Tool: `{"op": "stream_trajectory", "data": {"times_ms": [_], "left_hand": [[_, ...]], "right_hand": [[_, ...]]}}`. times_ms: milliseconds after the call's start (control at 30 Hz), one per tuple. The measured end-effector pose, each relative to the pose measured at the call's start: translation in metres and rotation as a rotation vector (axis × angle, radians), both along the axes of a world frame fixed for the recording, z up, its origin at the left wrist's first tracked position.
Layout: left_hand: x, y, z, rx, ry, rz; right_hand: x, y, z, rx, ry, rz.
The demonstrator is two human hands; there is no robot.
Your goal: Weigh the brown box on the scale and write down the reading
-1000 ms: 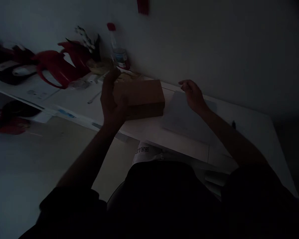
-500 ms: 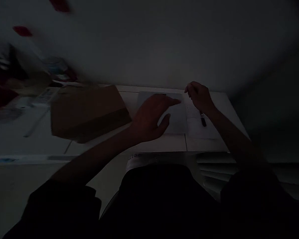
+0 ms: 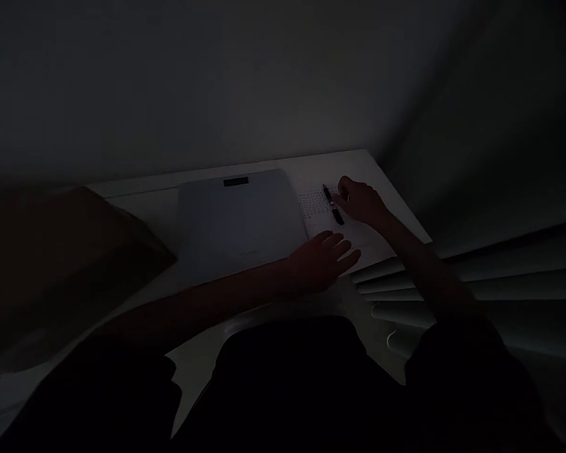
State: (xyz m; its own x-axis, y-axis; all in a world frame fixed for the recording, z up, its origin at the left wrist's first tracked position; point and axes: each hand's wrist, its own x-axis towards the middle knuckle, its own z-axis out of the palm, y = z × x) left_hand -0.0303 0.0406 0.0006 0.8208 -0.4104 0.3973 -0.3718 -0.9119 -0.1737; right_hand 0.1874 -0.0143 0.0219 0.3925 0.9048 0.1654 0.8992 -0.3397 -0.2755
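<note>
My left hand [image 3: 321, 261] is open, its fingers spread at the near edge of the table, by the lower right corner of a flat pale grey slab [image 3: 238, 220]. The slab has a small dark window near its far side; its exact kind is unclear in the dark. A sheet of paper with rows of writing [image 3: 314, 204] lies right of it. On the sheet is a dark pen [image 3: 338, 216]. My right hand [image 3: 362, 201] is closed, fingers curled, with its fingertips right beside the pen. Whether they grip anything is hidden.
A brown cardboard box [image 3: 66, 251] stands on the left of the white table [image 3: 321, 162]. Behind the table rises a pale wall [image 3: 193, 82]. Grey folds of hanging material [image 3: 514, 270] are at the right. The room is very dim.
The view has swung right, and the box has slid leftward in it. My left hand has moved off the slab toward the near edge. My right hand has come down beside the pen.
</note>
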Motion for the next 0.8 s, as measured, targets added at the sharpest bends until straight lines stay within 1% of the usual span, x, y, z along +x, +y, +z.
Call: {"op": "stream_trajectory", "data": {"times_ms": [133,200,300,400,467,500,567,600,667,733,800], "left_hand": [[0.017,-0.008,-0.024,0.006,0.023,0.046],[0.021,-0.011,-0.033,-0.005,0.054,0.084],[0.024,-0.014,-0.041,-0.037,0.124,0.145],[0.025,-0.016,-0.043,-0.105,0.201,0.153],[0.026,-0.016,-0.042,-0.148,0.235,0.148],[0.026,-0.016,-0.040,-0.163,0.245,0.146],[0.025,-0.015,-0.038,-0.184,0.256,0.143],[0.025,-0.015,-0.038,-0.189,0.254,0.139],[0.025,-0.015,-0.039,-0.189,0.234,0.134],[0.026,-0.015,-0.041,-0.183,0.212,0.129],[0.026,-0.015,-0.043,-0.180,0.211,0.128]], "right_hand": [[-0.003,0.001,-0.009,-0.164,-0.024,-0.041],[-0.005,0.006,-0.014,-0.219,-0.043,-0.023],[-0.003,0.014,-0.022,-0.235,-0.083,0.061],[0.002,0.020,-0.026,-0.226,-0.104,0.098],[0.007,0.023,-0.025,-0.149,-0.018,0.138],[0.011,0.024,-0.025,-0.073,0.072,0.164],[0.017,0.027,-0.026,0.134,0.336,0.183],[0.020,0.029,-0.027,0.225,0.489,0.160],[0.023,0.031,-0.030,0.348,0.739,0.064],[0.023,0.031,-0.033,0.401,0.840,-0.016],[0.019,0.028,-0.033,0.438,0.806,-0.009]]}}
